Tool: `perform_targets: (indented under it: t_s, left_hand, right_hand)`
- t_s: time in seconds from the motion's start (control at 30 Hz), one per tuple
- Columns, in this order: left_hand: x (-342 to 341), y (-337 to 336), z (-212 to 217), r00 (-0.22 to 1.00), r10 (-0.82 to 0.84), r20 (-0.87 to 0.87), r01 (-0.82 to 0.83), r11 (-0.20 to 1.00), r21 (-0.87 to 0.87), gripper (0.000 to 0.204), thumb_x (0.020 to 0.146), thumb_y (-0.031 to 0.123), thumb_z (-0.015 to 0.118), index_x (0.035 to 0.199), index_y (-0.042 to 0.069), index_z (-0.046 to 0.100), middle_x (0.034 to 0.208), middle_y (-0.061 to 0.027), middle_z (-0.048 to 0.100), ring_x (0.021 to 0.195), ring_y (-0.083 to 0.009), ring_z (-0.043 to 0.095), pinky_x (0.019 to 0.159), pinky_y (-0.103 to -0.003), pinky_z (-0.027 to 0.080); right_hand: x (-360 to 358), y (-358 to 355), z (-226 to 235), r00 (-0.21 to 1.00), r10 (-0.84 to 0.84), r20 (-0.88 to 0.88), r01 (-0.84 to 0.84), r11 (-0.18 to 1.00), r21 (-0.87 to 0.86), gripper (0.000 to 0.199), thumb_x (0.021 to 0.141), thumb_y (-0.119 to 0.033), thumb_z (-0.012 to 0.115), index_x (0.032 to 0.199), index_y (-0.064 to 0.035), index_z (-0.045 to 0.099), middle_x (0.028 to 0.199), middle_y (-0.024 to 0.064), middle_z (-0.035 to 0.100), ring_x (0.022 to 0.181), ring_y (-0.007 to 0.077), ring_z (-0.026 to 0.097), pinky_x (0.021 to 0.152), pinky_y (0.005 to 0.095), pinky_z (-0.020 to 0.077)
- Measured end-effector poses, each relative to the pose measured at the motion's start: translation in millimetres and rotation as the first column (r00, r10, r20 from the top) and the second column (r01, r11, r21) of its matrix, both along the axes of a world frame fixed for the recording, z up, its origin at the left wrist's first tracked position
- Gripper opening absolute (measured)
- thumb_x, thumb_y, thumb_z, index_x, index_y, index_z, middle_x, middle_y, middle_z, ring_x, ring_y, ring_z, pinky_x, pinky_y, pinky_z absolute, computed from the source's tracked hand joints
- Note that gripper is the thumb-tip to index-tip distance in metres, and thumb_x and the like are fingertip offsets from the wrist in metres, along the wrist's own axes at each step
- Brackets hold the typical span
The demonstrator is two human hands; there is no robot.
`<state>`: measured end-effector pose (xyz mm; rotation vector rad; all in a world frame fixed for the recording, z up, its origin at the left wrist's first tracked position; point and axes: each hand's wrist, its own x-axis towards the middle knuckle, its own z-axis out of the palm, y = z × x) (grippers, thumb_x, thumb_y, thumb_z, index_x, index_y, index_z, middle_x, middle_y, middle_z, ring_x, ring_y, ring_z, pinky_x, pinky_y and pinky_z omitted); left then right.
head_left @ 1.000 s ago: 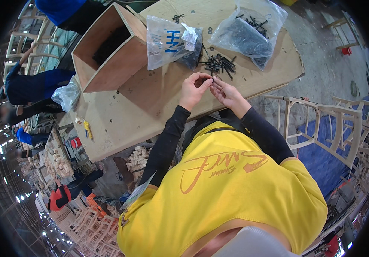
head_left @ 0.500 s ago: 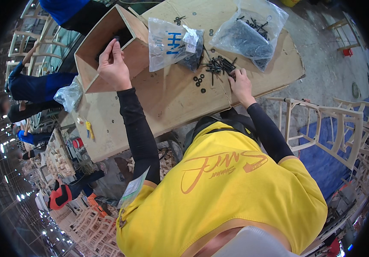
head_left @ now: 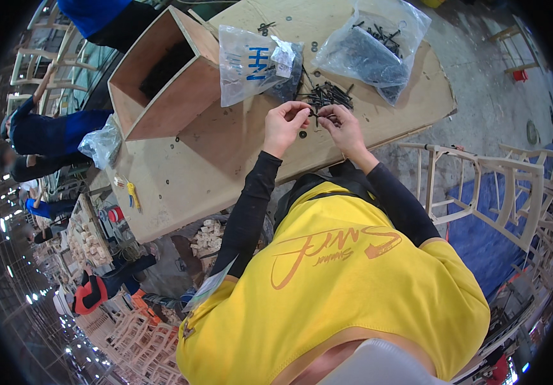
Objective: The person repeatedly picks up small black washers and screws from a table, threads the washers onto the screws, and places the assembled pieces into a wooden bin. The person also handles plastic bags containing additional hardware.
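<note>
Your left hand (head_left: 284, 125) & right hand (head_left: 340, 125) both pinch one dark screw (head_left: 317, 115) near the plywood table (head_left: 180, 173) front edge; loose screw pile (head_left: 328, 96) just beyond, bare board to the left.

I cannot make out what my left hand (head_left: 284, 125) and right hand (head_left: 342, 125) pinch between them; it is too small. The wooden box (head_left: 161, 77), upper left, holds dark, unresolved contents.
</note>
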<state>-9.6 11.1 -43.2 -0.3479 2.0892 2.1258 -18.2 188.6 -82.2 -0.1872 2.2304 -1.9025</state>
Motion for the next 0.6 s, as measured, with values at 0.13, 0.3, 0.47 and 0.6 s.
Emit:
perform_targets:
  t_s: [0.13,0.3,0.47,0.6]
  left_hand:
    - [3.1,2.8,-0.5,0.99,0.039,-0.136,-0.065,0.979,-0.193,0.013,0.087,0.009,0.068,0.098,0.002,0.07,0.081,-0.0027,0.066,0.067,-0.0079,0.061,0.063,-0.023,0.052]
    - [13.1,3.5,10.0,0.975,-0.089,-0.202,0.001,0.916,-0.401,0.013,0.086,0.01,0.071,0.096,0.002,0.071,0.089,-0.0015,0.068,0.072,-0.0053,0.059,0.066,-0.02,0.047]
    - [9.8,-19.1,30.4,0.967,-0.153,-0.205,0.036,0.875,-0.483,0.014,0.085,0.011,0.072,0.095,0.001,0.072,0.084,-0.0036,0.068,0.073,-0.0079,0.061,0.066,-0.023,0.049]
    - [-18.0,-71.7,100.1,0.826,0.138,-0.546,-0.447,0.751,-0.486,0.015,0.087,0.013,0.072,0.097,0.001,0.072,0.086,-0.0048,0.07,0.076,-0.0091,0.063,0.069,-0.025,0.051]
  right_hand:
    - [0.8,-2.7,0.1,1.0,-0.015,-0.011,0.015,0.998,-0.054,0.015,0.086,-0.005,0.07,0.099,-0.0034,0.065,0.092,0.0046,0.06,0.077,0.0118,0.064,0.068,0.0248,0.0516]
    - [2.1,-5.7,-14.6,0.998,0.004,0.067,0.006,0.988,-0.157,0.016,0.086,-0.004,0.07,0.102,-0.0035,0.065,0.093,0.0044,0.061,0.079,0.0116,0.064,0.069,0.0243,0.0513]
    - [2.2,-7.9,-5.4,0.996,0.079,0.033,-0.077,0.995,-0.067,0.018,0.088,-0.01,0.069,0.105,-0.0051,0.066,0.094,0.0068,0.062,0.08,0.0148,0.064,0.072,0.027,0.052]
    - [-6.1,-1.0,-21.6,0.993,-0.078,-0.087,0.091,0.984,0.154,0.019,0.088,-0.013,0.067,0.105,-0.0059,0.066,0.098,0.0096,0.062,0.08,0.0192,0.064,0.072,0.0309,0.0526]
